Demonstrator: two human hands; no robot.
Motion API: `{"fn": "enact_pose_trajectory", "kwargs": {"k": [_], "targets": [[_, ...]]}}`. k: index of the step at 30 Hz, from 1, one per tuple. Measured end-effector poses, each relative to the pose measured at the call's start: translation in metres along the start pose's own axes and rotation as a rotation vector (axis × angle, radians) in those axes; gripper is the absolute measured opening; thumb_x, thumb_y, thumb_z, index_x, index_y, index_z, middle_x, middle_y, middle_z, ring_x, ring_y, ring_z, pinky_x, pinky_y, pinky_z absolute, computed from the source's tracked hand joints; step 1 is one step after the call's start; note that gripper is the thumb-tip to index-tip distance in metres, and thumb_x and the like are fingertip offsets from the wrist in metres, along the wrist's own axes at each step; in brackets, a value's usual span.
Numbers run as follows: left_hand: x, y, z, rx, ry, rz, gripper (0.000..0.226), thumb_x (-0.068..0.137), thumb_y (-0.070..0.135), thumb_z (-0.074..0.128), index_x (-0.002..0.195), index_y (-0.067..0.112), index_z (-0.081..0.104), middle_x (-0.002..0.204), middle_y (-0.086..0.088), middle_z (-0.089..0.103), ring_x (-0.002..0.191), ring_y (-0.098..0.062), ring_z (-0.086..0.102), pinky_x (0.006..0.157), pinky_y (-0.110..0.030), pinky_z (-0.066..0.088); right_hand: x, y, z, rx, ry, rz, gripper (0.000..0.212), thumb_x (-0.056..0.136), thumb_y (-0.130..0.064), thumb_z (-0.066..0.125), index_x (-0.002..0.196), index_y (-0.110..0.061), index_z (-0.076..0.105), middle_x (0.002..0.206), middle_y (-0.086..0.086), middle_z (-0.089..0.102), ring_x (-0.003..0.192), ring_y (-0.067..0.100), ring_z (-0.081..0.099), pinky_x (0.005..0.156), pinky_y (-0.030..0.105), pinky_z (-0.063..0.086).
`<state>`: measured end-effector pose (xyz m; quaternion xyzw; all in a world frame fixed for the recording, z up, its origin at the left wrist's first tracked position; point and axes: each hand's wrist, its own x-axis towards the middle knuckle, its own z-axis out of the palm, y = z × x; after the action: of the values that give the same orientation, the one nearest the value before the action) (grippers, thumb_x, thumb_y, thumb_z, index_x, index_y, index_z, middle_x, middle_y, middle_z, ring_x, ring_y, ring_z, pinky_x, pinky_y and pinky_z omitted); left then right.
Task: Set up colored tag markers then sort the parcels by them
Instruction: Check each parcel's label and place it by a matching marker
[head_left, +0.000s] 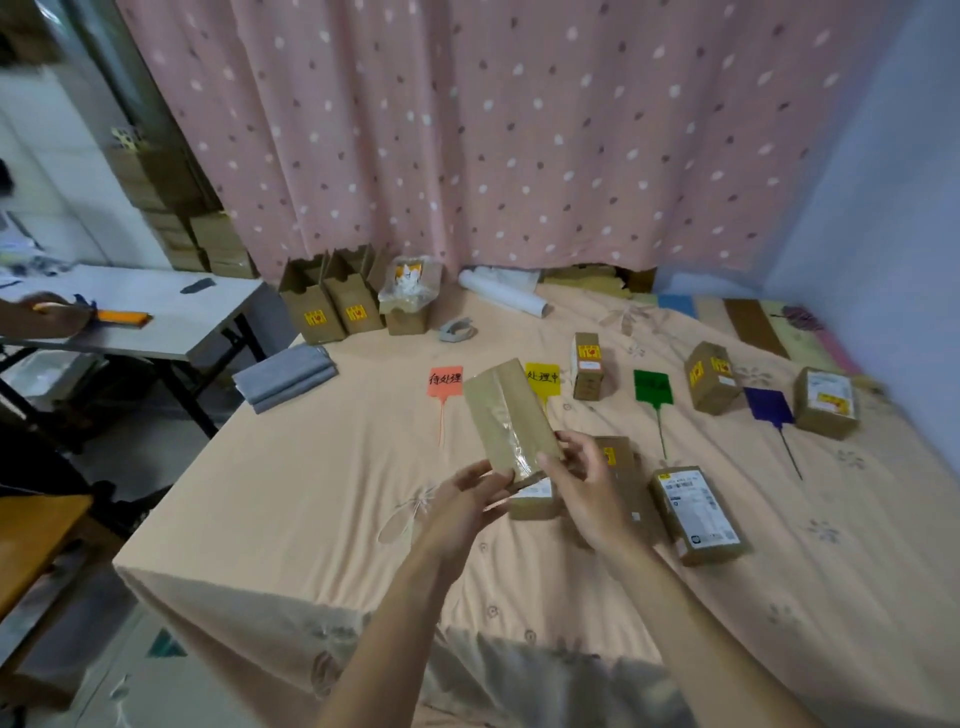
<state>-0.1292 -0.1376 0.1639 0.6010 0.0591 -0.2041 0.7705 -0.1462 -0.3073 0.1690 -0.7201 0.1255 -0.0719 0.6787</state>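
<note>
I hold a brown taped parcel (506, 415) up over the bed, its lower end gripped by my left hand (470, 501) and my right hand (584, 491). Four tag markers lie in a row on the sheet: orange (445, 383), yellow (543, 375) partly hidden behind the held parcel, green (652, 387) and purple (768, 405). One parcel (588, 365) stands beside the yellow tag, another (710, 378) past the green one, and a third (826, 401) right of the purple one. More parcels (698, 514) lie under and beside my hands.
Open cartons (332, 306) and a plastic-wrapped item (410, 286) stand at the bed's far left by the dotted curtain. A white roll (501, 291), a tape dispenser (456, 329) and folded grey cloths (285, 376) lie nearby. A white table (156, 306) stands left, with another person's hand on it.
</note>
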Motion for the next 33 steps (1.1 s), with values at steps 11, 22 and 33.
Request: {"fn": "enact_pose_trajectory", "kwargs": {"k": [11,22,33], "targets": [[-0.044,0.017,0.133,0.469,0.315,0.452,0.081,0.051,0.061,0.09,0.106,0.027,0.041,0.087,0.01,0.072,0.08,-0.003,0.072,0.072,-0.033,0.06,-0.014,-0.034,-0.056,0.62,-0.076,0.447,0.05,0.097,-0.05,0.055,0.124,-0.012,0.073,0.114,0.013,0.076,0.107,0.028,0.073,0.087,0.04,0.058],[-0.037,0.01,0.163,0.361,0.229,0.482,0.052,0.093,0.035,0.069,0.142,0.03,0.049,0.126,0.014,0.067,0.101,-0.001,0.07,0.083,-0.022,0.059,-0.017,-0.044,-0.106,0.222,0.164,0.071,0.062,0.072,-0.052,0.079,0.125,-0.025,0.06,0.12,0.003,0.072,0.104,0.025,0.074,0.096,0.05,0.058],[-0.049,0.031,0.174,0.14,-0.047,0.343,0.037,0.103,0.049,0.049,0.133,0.032,0.063,0.122,0.007,0.075,0.111,-0.01,0.072,0.089,-0.022,0.059,-0.039,-0.034,-0.098,-0.328,0.303,-0.551,0.073,0.082,-0.046,0.072,0.143,-0.026,0.038,0.124,-0.007,0.052,0.111,0.004,0.058,0.082,0.024,0.057]]}}
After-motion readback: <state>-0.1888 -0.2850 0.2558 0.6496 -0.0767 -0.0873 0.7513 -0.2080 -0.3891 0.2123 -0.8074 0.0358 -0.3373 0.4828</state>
